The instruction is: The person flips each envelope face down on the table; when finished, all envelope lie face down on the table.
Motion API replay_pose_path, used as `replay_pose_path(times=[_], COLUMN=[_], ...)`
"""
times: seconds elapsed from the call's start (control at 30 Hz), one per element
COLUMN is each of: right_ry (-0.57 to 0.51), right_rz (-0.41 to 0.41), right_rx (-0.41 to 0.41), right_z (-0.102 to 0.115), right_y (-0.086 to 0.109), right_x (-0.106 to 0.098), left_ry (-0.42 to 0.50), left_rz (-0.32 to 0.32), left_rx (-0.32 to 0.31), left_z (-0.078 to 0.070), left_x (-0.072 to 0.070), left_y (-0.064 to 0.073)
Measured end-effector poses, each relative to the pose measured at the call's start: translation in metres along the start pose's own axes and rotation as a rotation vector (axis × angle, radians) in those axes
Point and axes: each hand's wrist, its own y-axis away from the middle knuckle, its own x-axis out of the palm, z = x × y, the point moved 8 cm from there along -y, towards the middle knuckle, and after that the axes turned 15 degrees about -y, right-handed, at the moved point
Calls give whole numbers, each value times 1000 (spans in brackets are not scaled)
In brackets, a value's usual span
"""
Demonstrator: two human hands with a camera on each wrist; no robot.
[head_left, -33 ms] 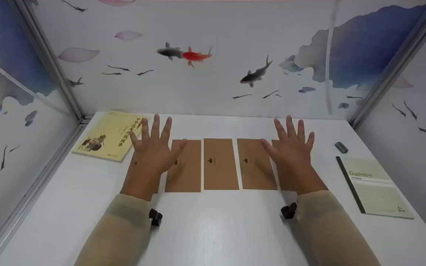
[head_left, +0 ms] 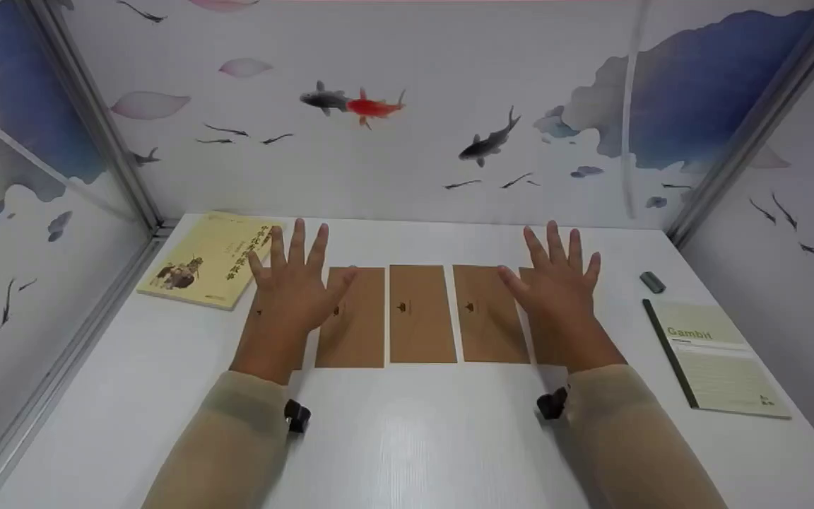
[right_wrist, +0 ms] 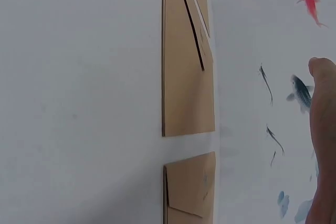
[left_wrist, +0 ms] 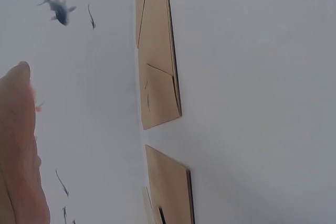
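Five brown booklets [head_left: 422, 314] lie left to right across the desk [head_left: 407, 438], likely spaced so each shows, while the left hand [head_left: 292, 297] and right hand [head_left: 561, 293] hang above, spread wide, holding nothing.

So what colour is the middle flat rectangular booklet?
That booklet is brown with a dark crown, clearest in the head view.
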Motion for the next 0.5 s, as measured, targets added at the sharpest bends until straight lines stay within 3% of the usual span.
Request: replay_pose_path(times=[0.3, 0.5], right_ry=[-21, -116], right_rz=[23, 41], right_rx=[4, -8], right_z=[3, 25], right_y=[2, 11], right_x=[7, 12], left_ry=[82, 332], left_rz=[24, 96], left_rx=[7, -74], left_z=[3, 14], left_x=[-1, -3], left_y=[5, 9])
